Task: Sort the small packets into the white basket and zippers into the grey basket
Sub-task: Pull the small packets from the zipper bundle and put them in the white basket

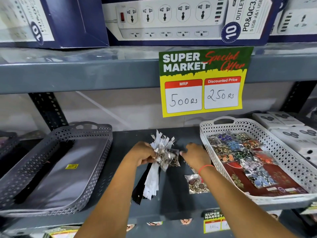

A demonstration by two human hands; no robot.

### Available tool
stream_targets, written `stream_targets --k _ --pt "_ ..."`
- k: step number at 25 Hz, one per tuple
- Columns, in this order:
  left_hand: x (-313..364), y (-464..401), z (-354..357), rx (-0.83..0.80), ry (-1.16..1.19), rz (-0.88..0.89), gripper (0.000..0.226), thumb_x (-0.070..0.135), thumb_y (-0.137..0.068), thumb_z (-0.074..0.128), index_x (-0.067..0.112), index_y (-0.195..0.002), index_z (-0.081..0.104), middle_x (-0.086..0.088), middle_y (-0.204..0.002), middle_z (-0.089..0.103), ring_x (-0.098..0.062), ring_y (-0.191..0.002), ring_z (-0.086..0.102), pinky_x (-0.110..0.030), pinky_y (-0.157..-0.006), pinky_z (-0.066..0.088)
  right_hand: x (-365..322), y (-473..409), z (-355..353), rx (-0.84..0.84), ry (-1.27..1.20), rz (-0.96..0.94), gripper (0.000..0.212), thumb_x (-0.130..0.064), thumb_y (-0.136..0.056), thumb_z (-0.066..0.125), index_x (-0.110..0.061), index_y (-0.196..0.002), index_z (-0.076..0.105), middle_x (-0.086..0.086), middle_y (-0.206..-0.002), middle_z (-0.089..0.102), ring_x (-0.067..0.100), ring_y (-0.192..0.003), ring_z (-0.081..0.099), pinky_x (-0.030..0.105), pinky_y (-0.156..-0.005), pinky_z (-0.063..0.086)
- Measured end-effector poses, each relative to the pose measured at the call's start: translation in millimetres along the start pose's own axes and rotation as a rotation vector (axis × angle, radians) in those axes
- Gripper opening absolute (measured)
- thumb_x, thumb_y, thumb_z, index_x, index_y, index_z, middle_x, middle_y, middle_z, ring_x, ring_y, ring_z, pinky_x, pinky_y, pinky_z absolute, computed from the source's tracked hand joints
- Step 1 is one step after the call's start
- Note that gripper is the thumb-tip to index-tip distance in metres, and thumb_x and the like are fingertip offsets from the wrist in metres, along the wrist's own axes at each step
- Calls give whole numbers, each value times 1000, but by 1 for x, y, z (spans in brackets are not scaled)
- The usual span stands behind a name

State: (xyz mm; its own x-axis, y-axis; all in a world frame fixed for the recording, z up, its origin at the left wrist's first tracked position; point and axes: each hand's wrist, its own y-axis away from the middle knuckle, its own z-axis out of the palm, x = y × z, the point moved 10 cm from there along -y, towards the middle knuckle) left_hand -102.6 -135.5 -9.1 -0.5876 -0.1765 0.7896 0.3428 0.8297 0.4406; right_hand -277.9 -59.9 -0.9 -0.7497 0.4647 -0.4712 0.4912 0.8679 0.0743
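My left hand (pixel 143 152) grips a bundle of white zippers (pixel 154 177) at mid-shelf, lifted off the shelf, with a small clear packet (pixel 172 159) pressed against it. My right hand (pixel 195 154) reaches in from the right, its fingertips at that packet; whether it grips it I cannot tell. Another small packet (pixel 197 183) of buttons lies on the shelf under my right wrist. Black zippers (pixel 137 191) lie below the white bundle. The grey basket (pixel 96 169) on the left holds a black zipper bundle (pixel 46 169). The white basket (pixel 291 162) on the right holds several colourful packets (pixel 240 152).
A grey metal shelf (pixel 180 203) carries everything. A yellow price sign (pixel 202 83) hangs from the shelf above. White boxes (pixel 295 133) stand at the far right, behind the white basket. Power-strip boxes (pixel 171 19) fill the upper shelf.
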Motion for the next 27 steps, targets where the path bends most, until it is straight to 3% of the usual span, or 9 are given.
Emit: stream_targets --k 3,5,7,10,14,18,21,24,27 --pt "14 -1 4 -27 271 45 28 1 -86 60 14 -65 48 7 -29 57 0 -27 55 -11 -38 41 -14 18 41 -425 -915 124 16 -27 -86 64 -16 -96 59 7 -86 67 17 -74 66 19 -59 51" --pt "19 -3 13 -12 340 72 28 -3 -86 55 12 -63 50 4 -34 60 -3 -28 56 -11 -37 42 -6 2 38 -349 -1091 192 39 -11 -84 66 -7 -120 51 5 -81 68 6 -55 66 18 -52 54" --pt "15 -9 14 84 254 92 30 -7 -83 48 10 -59 55 -7 -49 59 -10 -34 54 -14 -40 42 17 -22 16 -119 -877 249 44 -2 -86 61 0 -127 46 9 -84 68 13 -56 65 23 -53 54" --pt "0 -17 4 260 -22 113 21 1 -77 48 -1 -73 69 -16 -74 65 -22 -64 57 -24 -65 44 43 -46 -21 132 -390 277 31 2 -83 52 9 -113 57 27 -106 68 36 -94 68 42 -80 56" --pt "-20 -20 4 286 -377 99 28 20 -75 62 1 -95 68 -18 -106 70 -33 -104 63 -34 -87 51 53 -55 7 -25 -423 336 32 -2 -88 46 13 -114 58 31 -115 64 31 -89 65 36 -74 54" --pt "-34 -22 6 294 -350 82 33 27 -75 67 4 -99 63 -15 -110 68 -30 -104 63 -33 -84 51 45 -47 8 63 108 280 36 -7 -89 46 0 -124 55 21 -128 58 35 -113 60 38 -88 51" --pt "-37 -22 9 278 -336 79 33 22 -75 67 4 -102 60 -14 -111 67 -28 -103 63 -32 -81 52 16 -46 1 212 475 66 42 -5 -89 45 -11 -131 41 15 -128 48 33 -112 55 39 -81 54" --pt "-36 -22 7 289 -329 81 33 22 -76 65 2 -103 61 -15 -111 67 -29 -103 64 -33 -81 52 -15 -51 22 104 413 -163 35 -16 -84 54 -13 -118 56 13 -123 57 32 -115 53 41 -91 49" --pt "-34 -22 5 317 -326 87 29 21 -81 55 0 -99 62 -18 -110 68 -31 -104 63 -33 -81 52 -16 -53 51 -198 145 -91 38 -30 -77 65 -10 -110 62 13 -120 64 30 -113 58 36 -95 48"
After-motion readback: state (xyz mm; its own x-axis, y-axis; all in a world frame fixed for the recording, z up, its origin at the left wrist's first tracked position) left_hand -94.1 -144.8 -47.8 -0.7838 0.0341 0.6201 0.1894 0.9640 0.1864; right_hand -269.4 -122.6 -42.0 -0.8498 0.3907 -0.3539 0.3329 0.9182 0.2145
